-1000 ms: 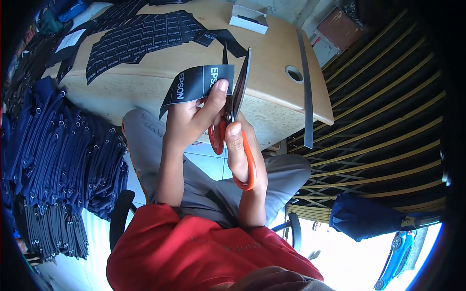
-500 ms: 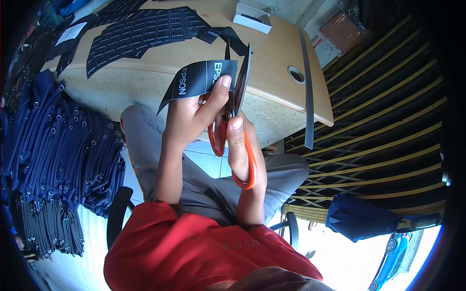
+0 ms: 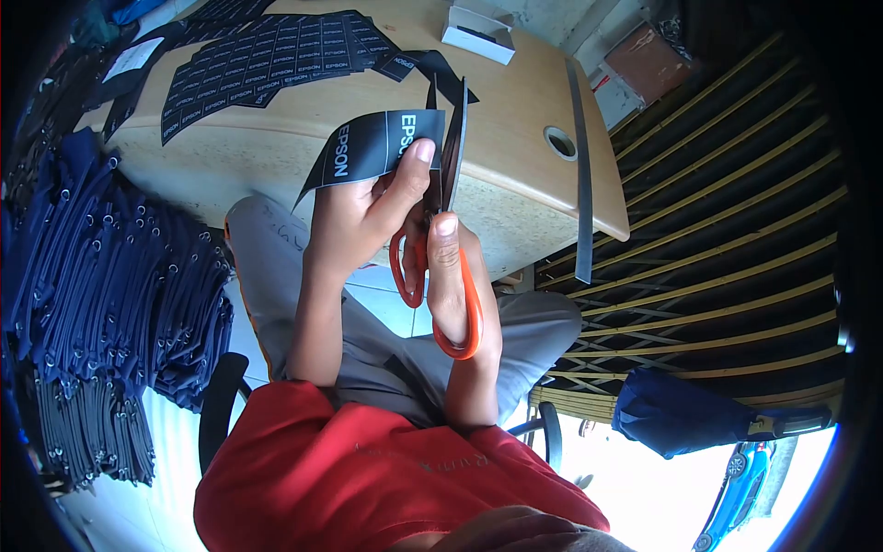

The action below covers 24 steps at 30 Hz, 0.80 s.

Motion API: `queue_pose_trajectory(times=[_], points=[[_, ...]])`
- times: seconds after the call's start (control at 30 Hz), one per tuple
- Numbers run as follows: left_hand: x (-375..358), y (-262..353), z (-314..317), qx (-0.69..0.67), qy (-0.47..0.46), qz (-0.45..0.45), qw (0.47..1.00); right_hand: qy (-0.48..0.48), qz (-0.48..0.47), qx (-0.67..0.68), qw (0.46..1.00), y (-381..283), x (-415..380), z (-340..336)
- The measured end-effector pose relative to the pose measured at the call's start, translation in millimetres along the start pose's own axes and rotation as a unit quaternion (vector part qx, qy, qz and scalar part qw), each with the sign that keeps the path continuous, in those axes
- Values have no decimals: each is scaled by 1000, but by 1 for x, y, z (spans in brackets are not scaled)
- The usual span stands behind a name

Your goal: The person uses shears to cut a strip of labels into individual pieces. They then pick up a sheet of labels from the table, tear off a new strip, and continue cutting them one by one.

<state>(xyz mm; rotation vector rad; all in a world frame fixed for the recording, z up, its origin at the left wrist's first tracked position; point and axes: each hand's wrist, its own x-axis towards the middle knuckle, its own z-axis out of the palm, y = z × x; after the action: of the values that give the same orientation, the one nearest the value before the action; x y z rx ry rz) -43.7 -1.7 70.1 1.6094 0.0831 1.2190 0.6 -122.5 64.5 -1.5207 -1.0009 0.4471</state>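
The left hand [image 3: 354, 216] pinches a black label strip [image 3: 372, 147], thumb pressed on the printed face just beside the white lettering, the rest of the strip curling out to the left above the person's lap. The right hand [image 3: 460, 294] grips orange-handled scissors [image 3: 441, 239], fingers closed through the loops, blades pointing up and nearly shut along the strip's right edge. Both hands hang in the air in front of the desk [image 3: 515, 156], not resting on it.

On the desk lies a spread of cut labels [image 3: 267, 64], with a small white box [image 3: 475, 34] and a long ruler [image 3: 579, 175] further right. A pile of dark blue cloth [image 3: 110, 276] stands to the left.

This looks like the cutting step, one label being snipped from the strip's end. The next move, I'd judge, calls for keeping the blades square to the gap between prints, and shifting the thumb along the strip, clear of the edge, to present the next label.
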Motion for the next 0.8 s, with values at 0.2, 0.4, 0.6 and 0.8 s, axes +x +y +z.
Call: queue_pose_trajectory(times=[0.2,0.4,0.6,0.8], points=[[-1,-1,-3,1,-4,-1,1000,-2,4,-14,1000,-1,0,1],[0,0,-4,-2,2,5,1000,6,18,-15,1000,-6,-1,4],[1,0,-7,13,-7,12,1000,10,-6,-31,999,1,2,7],[1,1,-9,11,-9,4,1000,19,-2,-29,999,1,2,9]])
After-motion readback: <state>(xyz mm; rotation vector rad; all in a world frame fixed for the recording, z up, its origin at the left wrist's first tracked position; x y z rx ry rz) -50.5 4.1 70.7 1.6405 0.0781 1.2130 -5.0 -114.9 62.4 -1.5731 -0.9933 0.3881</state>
